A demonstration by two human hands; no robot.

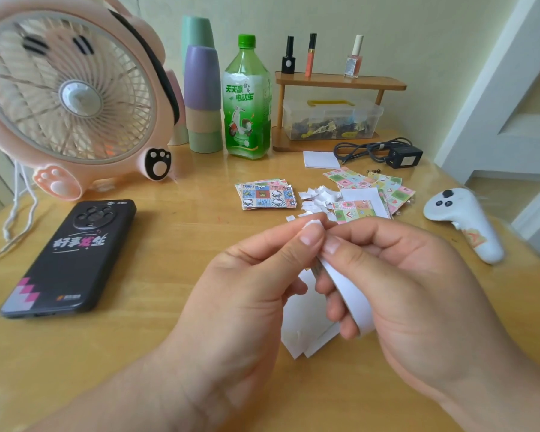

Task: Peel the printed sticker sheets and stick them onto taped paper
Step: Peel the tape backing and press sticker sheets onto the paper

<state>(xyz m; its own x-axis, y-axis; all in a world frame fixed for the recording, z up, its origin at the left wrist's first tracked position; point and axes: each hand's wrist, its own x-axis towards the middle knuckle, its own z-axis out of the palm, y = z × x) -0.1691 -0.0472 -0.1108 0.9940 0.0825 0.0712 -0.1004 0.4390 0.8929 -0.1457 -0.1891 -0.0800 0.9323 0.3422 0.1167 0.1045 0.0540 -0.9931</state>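
My left hand (247,285) and my right hand (412,285) meet over the middle of the table. Both pinch one white sticker sheet (349,294) at its top edge, thumbs side by side. The sheet curls down through my right fingers, its printed side hidden. More white paper (306,332) lies on the table under the hands. Behind them a stack of cartoon-printed sticker sheets (267,194) lies flat. To its right are pastel printed sheets (384,187) and a heap of torn white backing scraps (317,199).
A black phone (72,257) lies at the left and a pink fan (66,95) stands behind it. Stacked cups (201,98), a green bottle (247,101) and a wooden rack (340,85) line the back. A white controller (462,222) lies at the right, a black charger (406,155) behind.
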